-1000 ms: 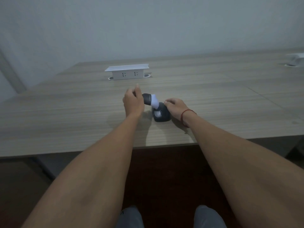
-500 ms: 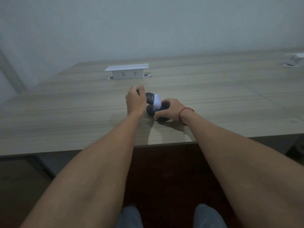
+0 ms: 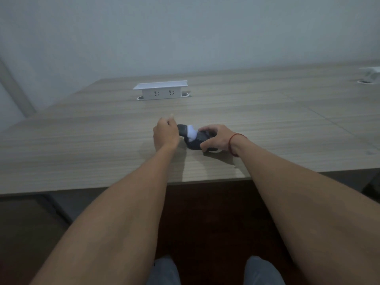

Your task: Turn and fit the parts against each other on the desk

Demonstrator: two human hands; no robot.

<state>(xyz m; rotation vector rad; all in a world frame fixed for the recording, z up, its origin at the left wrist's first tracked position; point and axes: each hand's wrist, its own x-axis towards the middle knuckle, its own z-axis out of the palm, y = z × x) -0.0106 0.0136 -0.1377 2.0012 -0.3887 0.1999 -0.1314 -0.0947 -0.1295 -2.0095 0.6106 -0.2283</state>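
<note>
A small dark grey bundle with a white band (image 3: 192, 136), soft like a rolled sock, lies on the wooden table (image 3: 82, 153) between my hands. My left hand (image 3: 165, 134) holds its left, narrow end, with the fingertips hidden behind the hand. My right hand (image 3: 216, 138) curls round the thicker right part, fingers over the top and thumb at the front. A red string sits round my right wrist.
A white socket box (image 3: 162, 90) stands raised on the table behind the hands. Another white box (image 3: 370, 76) sits at the far right edge. The table's front edge runs just below my forearms, and my knees show beneath it.
My right hand moved from the right side of the bundle onto it and took hold of it. The bundle turned from pointing toward me to lying sideways. My left hand stayed put.
</note>
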